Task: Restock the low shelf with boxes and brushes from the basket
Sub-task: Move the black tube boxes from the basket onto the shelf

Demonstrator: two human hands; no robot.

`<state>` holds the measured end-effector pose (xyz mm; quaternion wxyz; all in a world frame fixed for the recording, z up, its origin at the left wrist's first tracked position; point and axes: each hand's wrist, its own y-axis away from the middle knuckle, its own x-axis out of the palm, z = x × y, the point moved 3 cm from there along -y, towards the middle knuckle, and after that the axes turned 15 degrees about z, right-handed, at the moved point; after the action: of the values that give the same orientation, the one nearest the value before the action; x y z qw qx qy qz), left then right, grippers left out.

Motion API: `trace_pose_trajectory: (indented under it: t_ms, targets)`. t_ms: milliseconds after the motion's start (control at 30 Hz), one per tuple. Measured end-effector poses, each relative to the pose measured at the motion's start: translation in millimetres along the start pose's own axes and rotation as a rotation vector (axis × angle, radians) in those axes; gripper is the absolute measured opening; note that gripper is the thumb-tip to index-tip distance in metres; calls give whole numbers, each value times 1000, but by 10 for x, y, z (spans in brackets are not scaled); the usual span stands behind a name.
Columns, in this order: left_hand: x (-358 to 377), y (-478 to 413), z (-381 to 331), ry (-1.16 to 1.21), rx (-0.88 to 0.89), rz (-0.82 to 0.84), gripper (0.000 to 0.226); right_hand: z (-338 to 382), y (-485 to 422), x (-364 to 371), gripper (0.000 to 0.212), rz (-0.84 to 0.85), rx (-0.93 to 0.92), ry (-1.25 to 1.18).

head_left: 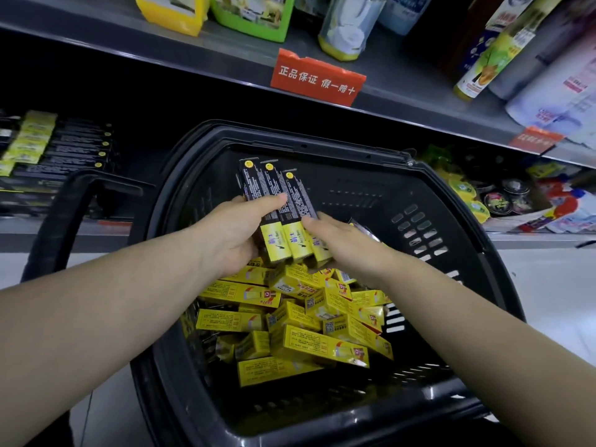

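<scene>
Hands: my left hand point(237, 235) and right hand point(343, 248) meet above the basket point(451, 201).
Left grip: fingers curled round 3 brush packs point(280, 195), thumb across their black faces.
Right grip: thumb pressed on the rightmost pack, fingers tucked beneath, hidden.
Packs: side by side, tilted, raised over the yellow boxes point(322, 317).
Boxes: heaped loose in the basket.
Low shelf point(19, 229): matching packs lined up, left.

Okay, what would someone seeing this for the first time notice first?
The left hand and right hand hold three black-and-yellow packs mid-frame, over a black basket. Below them, yellow boxes lie heaped in the basket. A red tag hangs on the shelf edge above.
</scene>
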<state>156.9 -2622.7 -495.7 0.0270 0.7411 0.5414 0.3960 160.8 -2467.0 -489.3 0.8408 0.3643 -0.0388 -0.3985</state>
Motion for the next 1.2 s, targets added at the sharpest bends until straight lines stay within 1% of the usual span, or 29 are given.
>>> trace_pose_trajectory:
  t_ms: [67,100,167,233,267,300,333,367,400,433,467,500,567,633,667,733,767,800,833,900,967,1000,1100,1133,1200]
  targets:
    - [-11,-2,3,-20,2,-9,36,-19,-42,41,67,12,-26,-87]
    - [-19,-1,7,-38,1,-19,38,-11,-49,47,62,27,-46,-100]
    - [-40,4,16,-79,0,-37,43,26,-31,56,42,98,-78,-108]
    - [-65,-1,21,-119,-3,-54,46,73,33,11,35,181,-106,-96]
    - [-74,-5,23,-143,-7,-60,46,70,59,-65,33,196,-118,-77]
    - [-81,-8,25,-168,-13,-65,46,58,77,-165,33,176,-119,-53]
    - [-82,-14,27,-186,-19,-68,46,22,82,-293,33,118,-105,-25]
    - [-82,-19,29,-196,-23,-71,47,-47,86,-434,34,25,-68,38]
    - [-85,-23,28,-206,-26,-77,47,-152,79,-574,35,-88,-5,171]
    - [-86,-25,26,-217,-26,-85,46,-272,69,-693,35,-188,77,359]
    - [-92,-23,21,-229,-24,-96,43,-410,50,-777,34,-244,176,563]
    - [-94,-14,16,-239,-22,-105,41,-561,23,-814,34,-249,274,730]
    - [-93,-4,12,-259,-14,-113,44,-840,-47,-771,44,-188,396,915]
    - [-80,11,13,-281,-9,-117,48,-983,-132,-684,55,-197,411,1052]
    - [-75,19,15,-287,-7,-116,49,-997,-176,-647,56,-227,418,1150]
    - [-77,26,9,-293,-2,-115,48,-974,-255,-608,51,-272,443,1330]
    - [-74,29,7,-292,-3,-108,48,-939,-268,-609,46,-281,453,1373]
    - [-77,29,7,-292,-4,-103,48,-880,-257,-631,41,-296,456,1353]
    - [-78,29,9,-294,-4,-100,47,-795,-213,-667,35,-335,436,1233]
    - [-82,36,12,-285,-4,-91,46,-594,-65,-750,24,-389,330,805]
    - [-84,49,6,-270,-11,-76,41,-357,80,-755,13,-370,160,412]
    - [-77,69,-2,-263,-19,-66,40,-241,141,-711,12,-335,83,225]
    - [-58,143,-61,-261,-21,-34,45,71,230,-438,28,-169,-98,-358]
    - [-59,181,-94,-263,-15,-30,45,171,246,-332,31,-126,-124,-476]
    - [-86,270,-185,-258,11,-23,43,372,264,-124,36,-44,-153,-555]
